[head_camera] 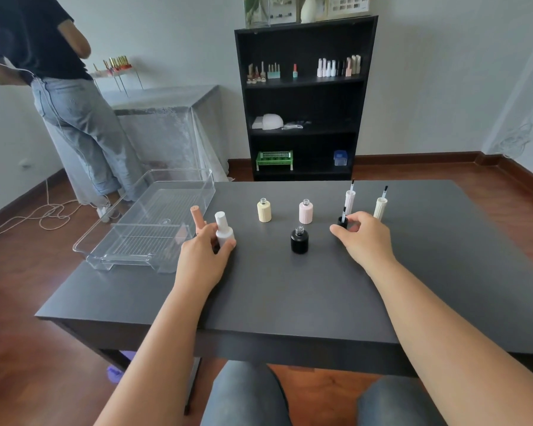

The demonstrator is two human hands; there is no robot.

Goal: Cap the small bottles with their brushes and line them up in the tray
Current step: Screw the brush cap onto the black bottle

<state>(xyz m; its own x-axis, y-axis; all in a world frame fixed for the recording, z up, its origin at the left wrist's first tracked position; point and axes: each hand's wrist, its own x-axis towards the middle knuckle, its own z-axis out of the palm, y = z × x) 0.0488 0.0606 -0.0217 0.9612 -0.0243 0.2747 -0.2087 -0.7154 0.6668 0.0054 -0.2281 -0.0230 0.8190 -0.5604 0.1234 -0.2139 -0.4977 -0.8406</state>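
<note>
From the head camera, a matte dark grey table (290, 296) carries the small bottles. A capped white bottle (223, 230) stands near the left, with a capped peach bottle (197, 219) just behind it, beside the clear plastic tray (154, 222) at the table's left edge. The tray has ribbed walls and a ridged floor, and nothing can be made out inside it. Three bottles stand uncapped with bare threaded necks: a ribbed cream bottle (264, 210), a ribbed pink bottle (305, 211) and a glossy black bottle (299, 240) nearer the person. Two ribbed caps stand on end with their brushes pointing up: a white brush cap (350, 200) and a cream brush cap (381, 206).

The left hand (202, 259) curls around the white bottle, thumb and fingers pressed to its body. The right hand (363, 238) pinches a black brush cap (342, 221) between thumb and fingertips, its brush upright, low over the table.
</note>
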